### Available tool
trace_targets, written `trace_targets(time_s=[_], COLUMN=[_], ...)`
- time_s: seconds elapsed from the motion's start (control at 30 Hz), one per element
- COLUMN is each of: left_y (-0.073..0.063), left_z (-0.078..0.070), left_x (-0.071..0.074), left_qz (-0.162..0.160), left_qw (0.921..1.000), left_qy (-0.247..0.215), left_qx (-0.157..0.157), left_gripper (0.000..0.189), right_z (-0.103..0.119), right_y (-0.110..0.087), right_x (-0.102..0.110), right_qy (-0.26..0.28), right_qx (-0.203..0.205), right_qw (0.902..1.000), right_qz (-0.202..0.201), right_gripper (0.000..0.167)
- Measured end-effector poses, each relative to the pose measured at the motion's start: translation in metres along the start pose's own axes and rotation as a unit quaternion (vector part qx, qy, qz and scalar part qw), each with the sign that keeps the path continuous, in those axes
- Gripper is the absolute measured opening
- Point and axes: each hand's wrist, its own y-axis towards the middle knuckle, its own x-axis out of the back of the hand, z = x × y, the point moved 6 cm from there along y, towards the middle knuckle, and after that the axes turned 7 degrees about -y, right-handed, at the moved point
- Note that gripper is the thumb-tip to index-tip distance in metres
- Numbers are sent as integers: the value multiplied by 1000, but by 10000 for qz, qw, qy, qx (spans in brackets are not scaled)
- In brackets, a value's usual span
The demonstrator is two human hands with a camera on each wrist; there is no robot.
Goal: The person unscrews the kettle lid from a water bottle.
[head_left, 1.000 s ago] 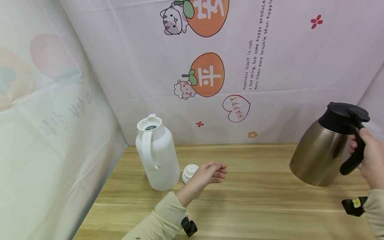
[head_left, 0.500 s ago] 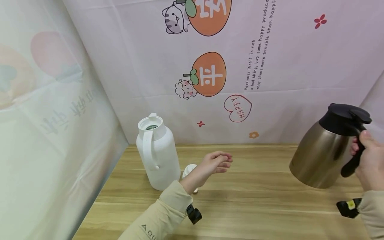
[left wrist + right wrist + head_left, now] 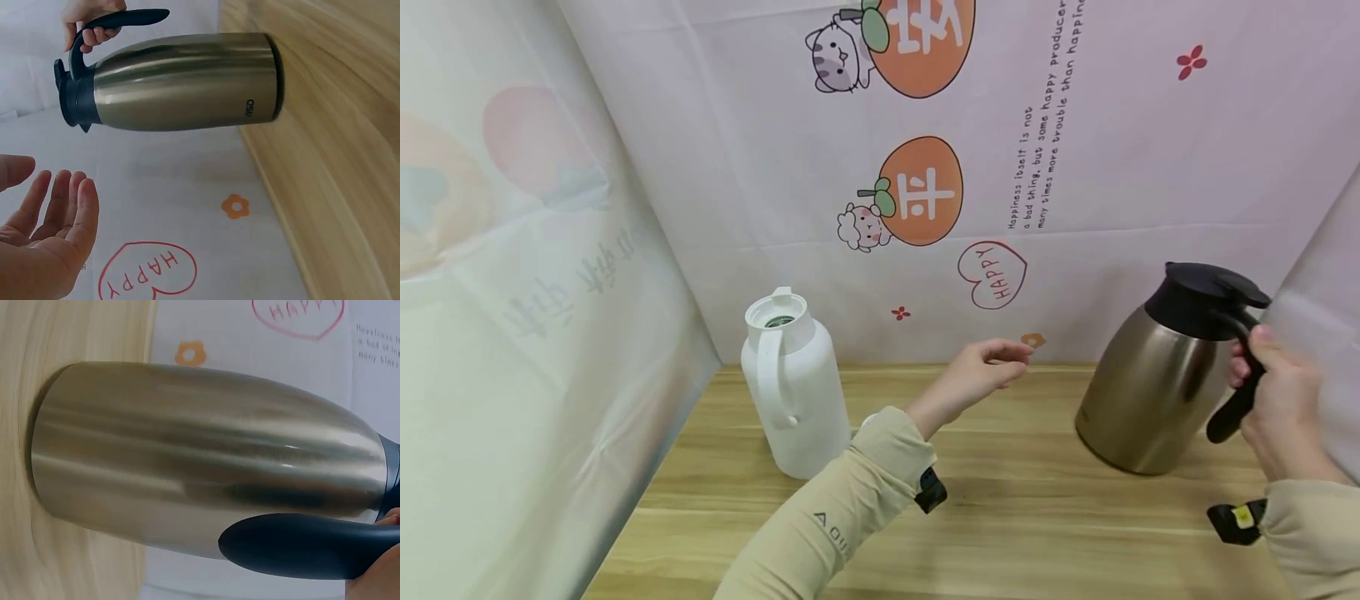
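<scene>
A stainless-steel thermal jug (image 3: 1138,396) with a black lid (image 3: 1206,296) stands upright on the right, its base close over the wooden table. Curled round its black handle (image 3: 294,547) are the fingers of my right hand (image 3: 1281,396). My left hand (image 3: 981,375) is in the air left of the jug, holding nothing; in the left wrist view its fingers (image 3: 87,215) are spread and gently bent beside the jug's spout. At the left stands a white thermal jug (image 3: 805,400), its neck uncovered. A white stopper (image 3: 868,419) is mostly hidden behind my left sleeve.
The wooden table (image 3: 1037,533) meets a printed white cloth (image 3: 1097,283) hung along its back. Another cloth (image 3: 535,375) closes off the left side. Each wrist carries a small black camera (image 3: 1236,523).
My right hand has brought the steel jug left. My left hand has moved right and farther back, toward the jug, and its sleeve now covers most of the white stopper.
</scene>
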Motion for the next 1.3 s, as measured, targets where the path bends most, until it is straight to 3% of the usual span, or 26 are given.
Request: trace_targets(time_s=[0.33,0.63,0.8,1.07,1.3], left_y=[12,13,13,10,8], left_z=[-20,-31,-37,-53,-64], left_x=[-6,3,8,13,17], left_qz=[-198,-412,-342,-307,-130], left_qw=[9958,9913,9873,9728,9466], left_qy=[760,1152,1443,2097,2921], left_qx=[-463,-486,-564,-936,-1355], left_gripper=[31,35,38,43,48], right_z=[-25,-45,-57,-72,-81], right_y=[-21,-42,-57,-79,-94], right_x=[-28,-53,-65,-85,-99], right_qy=[-346,-1032,-1614,-2338,-2692], right_qx=[-55,-147,-267,-261,-255], right_qw=[9978,9916,9839,9686,9583], right_qz=[559,760,726,803,921], right_gripper=[32,31,31,32,28])
